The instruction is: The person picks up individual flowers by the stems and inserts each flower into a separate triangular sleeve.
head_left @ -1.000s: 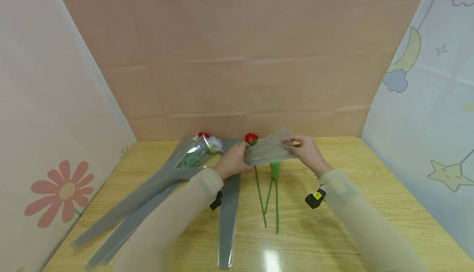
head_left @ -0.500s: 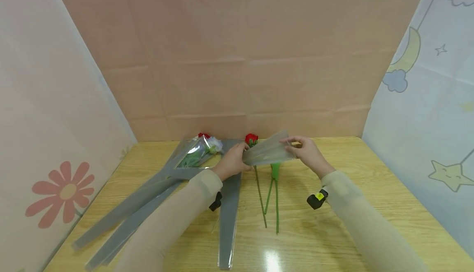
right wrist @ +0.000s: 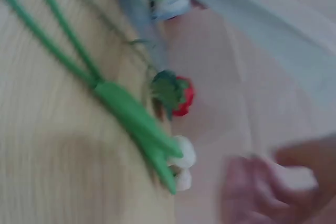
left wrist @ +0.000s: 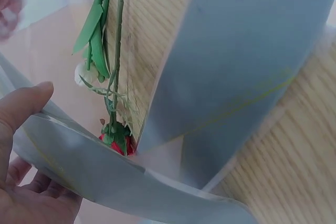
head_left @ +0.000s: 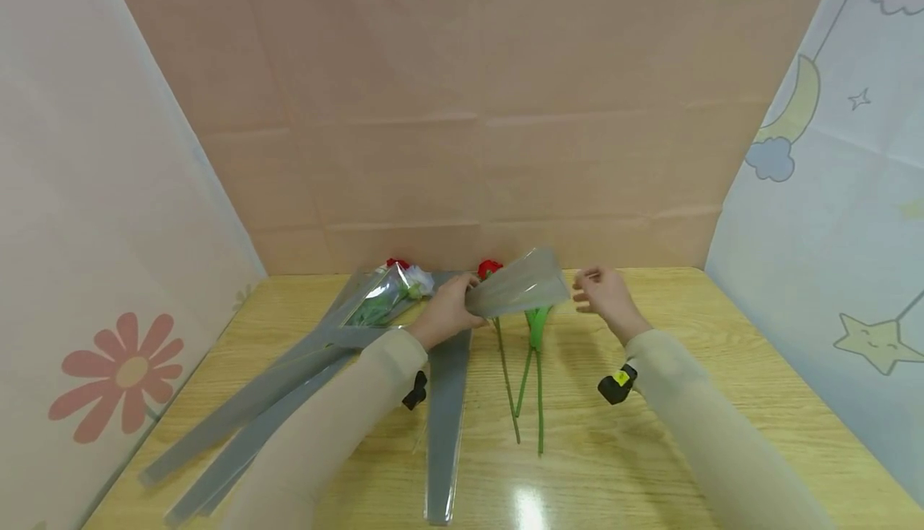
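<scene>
My left hand [head_left: 447,312] grips the narrow part of a grey translucent flower sleeve [head_left: 521,283], raised above the table with its wide end pointing right. In the left wrist view the thumb lies over the sleeve [left wrist: 89,166] and the fingers are under it. My right hand [head_left: 605,297] hovers just right of the sleeve's wide end, apart from it, fingers loosely bent around nothing; it is blurred in the right wrist view. Beneath the sleeve lie a red rose [head_left: 489,268] and green-stemmed white tulips [right wrist: 184,153], whose heads the sleeve hides in the head view.
Left of the hands lie several grey flower sleeves [head_left: 281,382], one around wrapped red and white flowers [head_left: 393,289]. Another flat sleeve [head_left: 447,426] points toward the table's front edge. Fabric screens [head_left: 462,153] border the wooden table [head_left: 613,450] at the back and sides.
My right hand has let go of the sleeve's wide end and moved slightly right. The sleeve, still in my left hand, has shifted a little left and its wide end has opened out.
</scene>
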A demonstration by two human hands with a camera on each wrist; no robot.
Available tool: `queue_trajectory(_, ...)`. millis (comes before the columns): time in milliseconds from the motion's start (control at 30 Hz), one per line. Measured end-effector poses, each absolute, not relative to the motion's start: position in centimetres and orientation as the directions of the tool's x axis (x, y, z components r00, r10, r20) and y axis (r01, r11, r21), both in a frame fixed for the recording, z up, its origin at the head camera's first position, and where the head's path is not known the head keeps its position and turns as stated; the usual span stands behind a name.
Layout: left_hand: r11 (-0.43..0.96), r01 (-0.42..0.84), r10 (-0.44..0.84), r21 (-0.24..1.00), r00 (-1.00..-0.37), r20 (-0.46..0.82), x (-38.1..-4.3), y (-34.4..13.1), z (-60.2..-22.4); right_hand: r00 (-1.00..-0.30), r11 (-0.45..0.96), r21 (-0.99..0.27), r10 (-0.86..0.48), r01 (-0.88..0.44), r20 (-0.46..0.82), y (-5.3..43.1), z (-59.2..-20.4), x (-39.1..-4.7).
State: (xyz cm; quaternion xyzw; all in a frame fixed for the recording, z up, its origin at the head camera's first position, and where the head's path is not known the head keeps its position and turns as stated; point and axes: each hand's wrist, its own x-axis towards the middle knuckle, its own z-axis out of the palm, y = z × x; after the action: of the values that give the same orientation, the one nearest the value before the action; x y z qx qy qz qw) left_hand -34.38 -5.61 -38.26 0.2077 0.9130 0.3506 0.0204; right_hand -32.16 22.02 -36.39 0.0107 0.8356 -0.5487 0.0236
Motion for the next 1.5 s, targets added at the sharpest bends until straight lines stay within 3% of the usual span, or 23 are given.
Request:
queue_trajectory(133,0.662,0.348,0.38,0.664,-0.919,0.103,-34.4,-5.8,-38.2,-0.909,0.673,-0.728,-0.212,0.13,-0.358,21.2,-38.3,-31.7)
queue_trajectory(233,0.665,0.336,0.381,0.667,-0.921,0.084,-34.5,-5.7,-38.4,-0.857,0.753,-0.643,-0.233,0.139,-0.459,20.0,-39.7,-31.1)
queue_trajectory(500,0.645,0.332,0.374,0.688,-0.923,0.094,-34.6,-5.6,-38.5,-0.894,0.76,-0.632,-0.169,0.15,-0.415,18.6,-40.7,-30.3)
queue_trajectory(733,0.633,0.317,0.365,0.706,-0.927,0.089,-34.5,-5.7,-38.3,-0.934,0.704,-0.703,-0.172,0.107,-0.314,21.7,-40.6,-30.4)
queue_trajectory(900,0.623,0.298,0.357,0.723,-0.931,0.076,-34.4,-5.7,-38.2,-0.983,0.496,-0.867,-0.132,0.046,-0.128,24.9,-37.7,-30.8)
queue_trajectory(1033,0.629,0.289,0.349,0.722,-0.935,0.071,-34.3,-5.8,-38.1,-0.974,0.08,-0.978,0.106,-0.192,0.2,26.3,-34.4,-31.2)
queue_trajectory(1133,0.642,0.289,0.344,0.71,-0.936,0.071,-34.3,-5.8,-38.0,-0.828,-0.226,-0.821,0.363,-0.524,0.428,26.1,-31.6,-31.2)
queue_trajectory(1267,0.649,0.297,0.344,0.7,-0.936,0.079,-34.3,-5.9,-38.3,-0.613,-0.359,-0.506,0.572,-0.784,0.544,25.4,-28.4,-30.7)
queue_trajectory(1367,0.645,0.298,0.342,0.703,-0.936,0.083,-34.4,-6.0,-38.4,-0.577,-0.411,-0.405,0.596,-0.817,0.559,24.5,-27.6,-30.5)
queue_trajectory(1500,0.636,0.293,0.341,0.714,-0.937,0.081,-34.4,-6.0,-38.5,-0.604,-0.403,-0.449,0.522,-0.797,0.603,23.0,-28.7,-30.4)
